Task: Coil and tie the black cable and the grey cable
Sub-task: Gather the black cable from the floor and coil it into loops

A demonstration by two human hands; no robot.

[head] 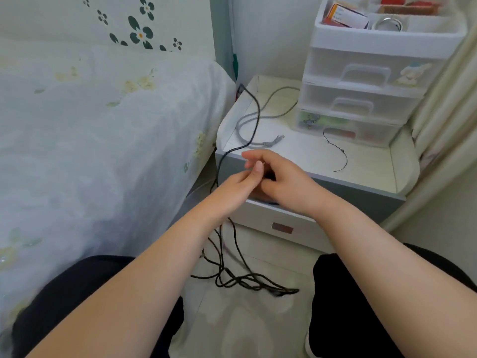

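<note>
A black cable (256,113) is seen crossing a white nightstand top (307,151) and tangling in dark loops on a pale cream floor (247,319). A grey cable (281,109) is laid in pale loops on the same white surface, beside a thin black tie (340,153). The bed cover (103,130) is shown in white with faint yellow flowers, and the fabric behind it (139,27) is patterned with dark green flowers. A translucent white drawer unit (361,86) is topped with red and orange items. Black trousers (77,293) are worn.
</note>
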